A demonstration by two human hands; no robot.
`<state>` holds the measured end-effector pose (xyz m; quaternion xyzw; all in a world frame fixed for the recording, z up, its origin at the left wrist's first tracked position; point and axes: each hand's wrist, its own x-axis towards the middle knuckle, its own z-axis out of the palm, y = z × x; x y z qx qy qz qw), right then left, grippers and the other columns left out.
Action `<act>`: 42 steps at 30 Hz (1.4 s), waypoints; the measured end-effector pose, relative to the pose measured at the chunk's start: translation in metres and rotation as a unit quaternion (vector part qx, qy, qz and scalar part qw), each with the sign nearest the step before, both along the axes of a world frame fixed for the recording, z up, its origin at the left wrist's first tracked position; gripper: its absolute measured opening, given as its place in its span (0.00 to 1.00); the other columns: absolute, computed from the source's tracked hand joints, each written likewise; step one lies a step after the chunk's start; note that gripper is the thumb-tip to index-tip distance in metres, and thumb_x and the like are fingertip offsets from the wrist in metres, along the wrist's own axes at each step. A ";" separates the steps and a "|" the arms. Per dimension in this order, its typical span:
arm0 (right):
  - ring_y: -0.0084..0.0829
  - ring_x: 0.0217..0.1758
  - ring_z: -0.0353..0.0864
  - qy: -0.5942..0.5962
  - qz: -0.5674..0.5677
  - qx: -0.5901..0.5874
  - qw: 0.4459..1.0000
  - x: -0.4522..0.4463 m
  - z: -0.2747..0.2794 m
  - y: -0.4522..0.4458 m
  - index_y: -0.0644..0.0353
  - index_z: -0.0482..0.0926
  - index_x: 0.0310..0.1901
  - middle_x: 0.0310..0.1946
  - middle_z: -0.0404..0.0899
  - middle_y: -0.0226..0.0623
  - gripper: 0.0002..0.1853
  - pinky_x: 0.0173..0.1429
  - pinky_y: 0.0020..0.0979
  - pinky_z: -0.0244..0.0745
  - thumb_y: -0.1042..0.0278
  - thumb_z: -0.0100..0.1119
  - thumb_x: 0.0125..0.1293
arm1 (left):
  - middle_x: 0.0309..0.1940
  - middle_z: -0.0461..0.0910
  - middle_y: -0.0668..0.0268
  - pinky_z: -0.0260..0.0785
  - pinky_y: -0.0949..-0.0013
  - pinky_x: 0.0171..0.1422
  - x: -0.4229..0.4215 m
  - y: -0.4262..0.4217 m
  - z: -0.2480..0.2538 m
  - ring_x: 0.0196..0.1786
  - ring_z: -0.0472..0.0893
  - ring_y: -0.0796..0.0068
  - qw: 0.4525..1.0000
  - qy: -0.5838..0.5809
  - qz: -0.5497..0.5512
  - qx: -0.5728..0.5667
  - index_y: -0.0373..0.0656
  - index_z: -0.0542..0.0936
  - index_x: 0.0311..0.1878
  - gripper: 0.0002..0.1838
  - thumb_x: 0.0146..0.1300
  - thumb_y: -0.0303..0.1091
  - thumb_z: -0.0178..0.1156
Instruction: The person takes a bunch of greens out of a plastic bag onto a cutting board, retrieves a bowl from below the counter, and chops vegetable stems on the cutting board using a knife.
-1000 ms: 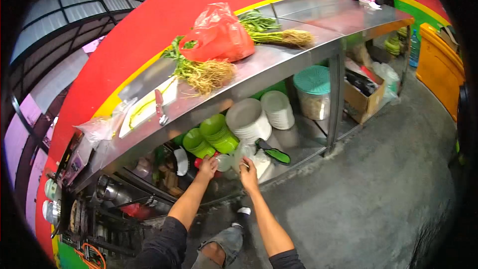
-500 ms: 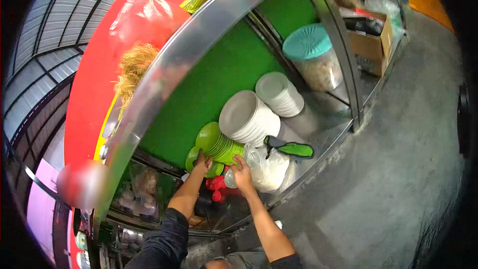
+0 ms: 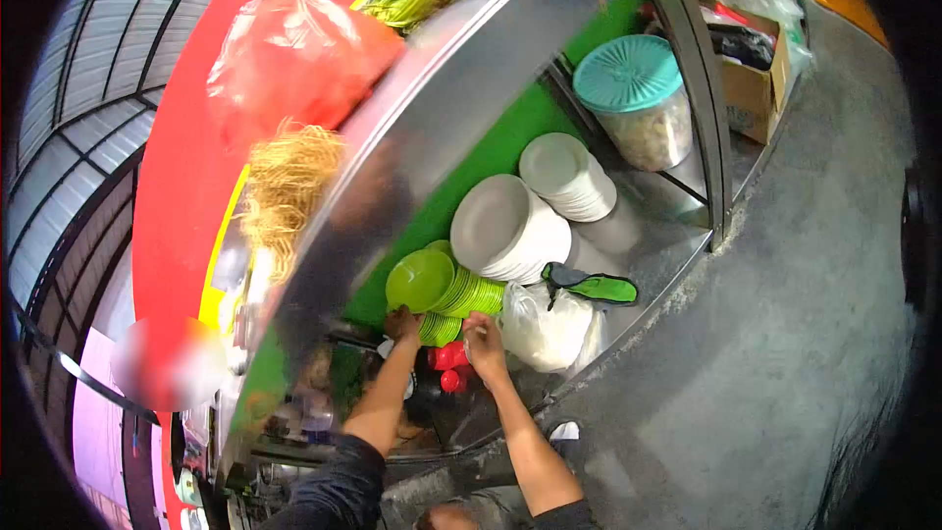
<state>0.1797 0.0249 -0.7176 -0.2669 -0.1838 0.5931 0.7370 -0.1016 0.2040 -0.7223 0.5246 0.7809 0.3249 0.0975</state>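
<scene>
In the head view, a stack of lime-green plates (image 3: 471, 296) lies tilted inside the low cabinet. Overlapping its left end is a green plate (image 3: 418, 280); how many plates are with it I cannot tell. My left hand (image 3: 401, 325) has its fingers closed on this plate's lower rim. More green plates (image 3: 441, 330) show beneath. My right hand (image 3: 483, 342) is by the lower right of the stack, fingers curled; what they hold, if anything, is unclear. Close by are red bottles (image 3: 452, 380).
White plates (image 3: 494, 224) and smaller white plates (image 3: 554, 165) are stacked to the right. A filled plastic bag (image 3: 545, 334), a green-black pouch (image 3: 601, 287) and a teal-lidded jar (image 3: 638, 103) share the cabinet. A metal frame post (image 3: 699, 88) stands beside the jar.
My left hand has lifted green plate from the lower stack toward the upper one. My right hand stays near the stack. The view has shifted, showing more of the metal counter.
</scene>
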 end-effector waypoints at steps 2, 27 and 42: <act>0.25 0.56 0.79 -0.138 0.005 -0.079 0.987 0.005 0.030 -0.007 0.60 0.68 0.69 0.52 0.78 0.34 0.26 0.57 0.29 0.77 0.66 0.62 0.74 | 0.49 0.81 0.56 0.81 0.56 0.51 0.099 -0.099 0.061 0.52 0.83 0.60 0.971 -0.224 0.040 0.072 0.39 0.77 0.54 0.19 0.70 0.44 0.63; 0.32 0.61 0.74 -0.329 0.111 0.039 0.937 0.099 0.585 -0.188 0.65 0.73 0.65 0.58 0.77 0.40 0.27 0.67 0.33 0.66 0.49 0.47 0.81 | 0.49 0.83 0.58 0.88 0.65 0.42 0.215 -0.444 0.596 0.43 0.88 0.70 0.801 -0.572 -0.100 0.145 0.34 0.72 0.67 0.20 0.74 0.26 0.57; 0.28 0.50 0.80 -0.560 0.186 -0.008 0.808 -0.098 0.502 0.176 0.67 0.79 0.60 0.49 0.84 0.37 0.18 0.58 0.32 0.74 0.63 0.54 0.79 | 0.54 0.80 0.54 0.89 0.59 0.47 -0.017 -0.087 0.513 0.51 0.86 0.61 0.796 -0.604 -0.038 0.025 0.38 0.67 0.72 0.25 0.73 0.20 0.52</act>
